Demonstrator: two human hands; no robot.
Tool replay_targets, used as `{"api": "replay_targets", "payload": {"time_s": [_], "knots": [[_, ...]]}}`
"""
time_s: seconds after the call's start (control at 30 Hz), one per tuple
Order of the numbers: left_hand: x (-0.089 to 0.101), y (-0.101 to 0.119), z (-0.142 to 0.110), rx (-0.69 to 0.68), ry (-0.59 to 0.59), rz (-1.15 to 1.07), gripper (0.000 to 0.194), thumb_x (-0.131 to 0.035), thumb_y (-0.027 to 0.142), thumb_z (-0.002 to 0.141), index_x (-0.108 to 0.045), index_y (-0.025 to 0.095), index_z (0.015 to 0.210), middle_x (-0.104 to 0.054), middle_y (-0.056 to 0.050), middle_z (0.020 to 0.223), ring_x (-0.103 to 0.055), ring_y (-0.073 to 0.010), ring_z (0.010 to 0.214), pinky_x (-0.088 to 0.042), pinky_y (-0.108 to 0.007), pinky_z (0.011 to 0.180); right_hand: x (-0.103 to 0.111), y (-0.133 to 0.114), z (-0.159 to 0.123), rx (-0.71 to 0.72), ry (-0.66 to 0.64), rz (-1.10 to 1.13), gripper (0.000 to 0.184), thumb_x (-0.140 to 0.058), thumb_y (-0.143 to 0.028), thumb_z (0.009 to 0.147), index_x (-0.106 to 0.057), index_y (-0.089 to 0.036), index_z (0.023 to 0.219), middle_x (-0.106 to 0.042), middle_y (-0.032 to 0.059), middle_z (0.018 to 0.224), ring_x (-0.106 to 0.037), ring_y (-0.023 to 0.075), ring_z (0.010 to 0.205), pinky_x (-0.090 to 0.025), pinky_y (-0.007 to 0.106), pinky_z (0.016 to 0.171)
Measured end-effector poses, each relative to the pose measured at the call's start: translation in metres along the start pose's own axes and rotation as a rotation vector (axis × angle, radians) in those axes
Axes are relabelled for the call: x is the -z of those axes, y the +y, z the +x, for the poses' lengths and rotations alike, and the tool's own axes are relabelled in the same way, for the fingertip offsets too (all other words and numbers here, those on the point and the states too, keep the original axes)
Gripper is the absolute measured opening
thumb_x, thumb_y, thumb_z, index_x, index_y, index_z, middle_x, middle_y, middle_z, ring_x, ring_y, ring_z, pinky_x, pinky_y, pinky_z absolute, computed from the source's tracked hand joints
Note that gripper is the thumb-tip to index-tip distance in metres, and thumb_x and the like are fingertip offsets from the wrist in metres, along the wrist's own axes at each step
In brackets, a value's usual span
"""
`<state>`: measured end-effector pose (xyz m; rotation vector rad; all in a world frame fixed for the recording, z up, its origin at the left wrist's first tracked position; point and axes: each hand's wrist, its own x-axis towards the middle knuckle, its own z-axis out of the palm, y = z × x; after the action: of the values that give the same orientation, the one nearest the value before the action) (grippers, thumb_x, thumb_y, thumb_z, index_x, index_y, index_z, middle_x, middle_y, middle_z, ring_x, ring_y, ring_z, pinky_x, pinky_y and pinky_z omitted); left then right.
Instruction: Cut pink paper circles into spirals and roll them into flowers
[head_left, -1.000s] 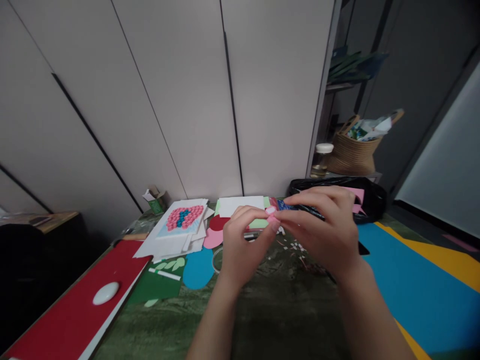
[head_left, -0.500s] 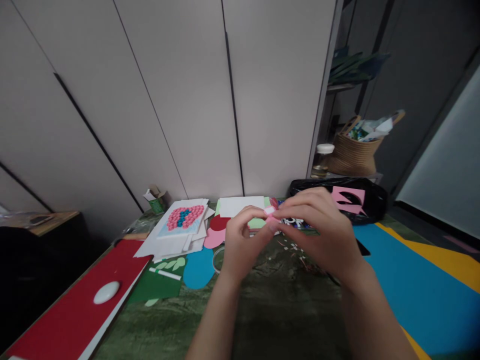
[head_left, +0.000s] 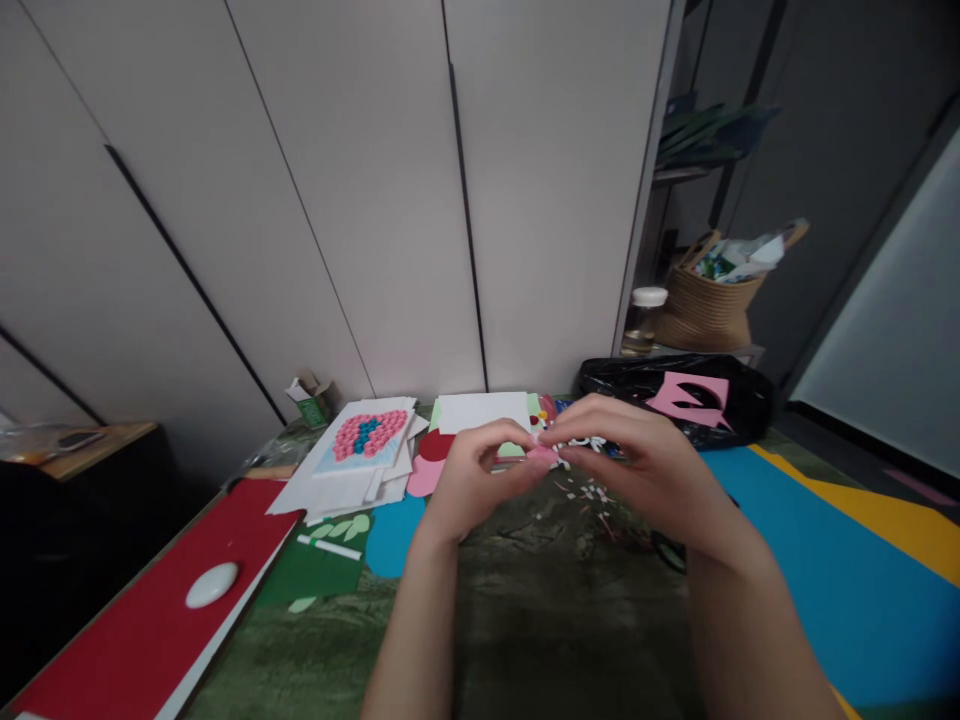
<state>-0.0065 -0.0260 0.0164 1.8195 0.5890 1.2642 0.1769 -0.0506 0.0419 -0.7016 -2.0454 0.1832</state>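
Between the fingertips of both hands is a small pink paper piece (head_left: 541, 453), partly hidden by the fingers; its exact shape is too small to make out. My left hand (head_left: 480, 478) pinches it from the left with thumb and index finger. From the right, my right hand (head_left: 637, 465) grips it with its fingertips. Both hands hover over the dark green table (head_left: 555, 620). Tiny paper scraps (head_left: 592, 493) lie scattered under the right hand.
At the left, a picture of pink and blue rolled paper dots (head_left: 367, 437) rests on white sheets. A white mouse (head_left: 212, 585) sits on red card (head_left: 142, 610). Blue card (head_left: 832, 570) covers the right side. A black bag (head_left: 742, 400) with a pink cutout (head_left: 686, 397) stands behind.
Both hands have dropped slightly, and the pink paper piece between them is more covered by fingers. My right hand's fingers have curled lower, uncovering the pink cutout and small items behind.
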Motion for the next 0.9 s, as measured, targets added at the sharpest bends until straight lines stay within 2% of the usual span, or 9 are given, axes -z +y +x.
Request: {"api": "replay_targets", "payload": {"time_s": [0.33, 0.9], "knots": [[0.003, -0.0038, -0.0028, -0.063, -0.093, -0.004, 0.007, -0.068, 0.018, 0.071, -0.065, 0.02, 0.077, -0.063, -0.001, 0.077, -0.057, -0.0127, 0.075, -0.047, -0.03, 0.072, 0.0013, -0.0037, 0.0001, -0.081, -0.041, 0.12, 0.014, -0.058, -0.024, 0.083, -0.067, -0.024, 0.094, -0.067, 0.0017, 0.087, -0.059, 0.0136, 0.083, -0.049, 0.027, 0.071], [0.0021, 0.0011, -0.0026, -0.071, -0.112, 0.028, 0.005, -0.068, 0.019, 0.071, -0.065, 0.019, 0.076, -0.063, -0.002, 0.073, -0.057, -0.0127, 0.073, -0.046, -0.03, 0.07, -0.0014, -0.0019, 0.0004, -0.038, -0.025, 0.107, 0.008, -0.061, -0.02, 0.081, -0.067, -0.023, 0.085, -0.066, 0.0, 0.08, -0.057, 0.012, 0.078, -0.046, 0.026, 0.068]]}}
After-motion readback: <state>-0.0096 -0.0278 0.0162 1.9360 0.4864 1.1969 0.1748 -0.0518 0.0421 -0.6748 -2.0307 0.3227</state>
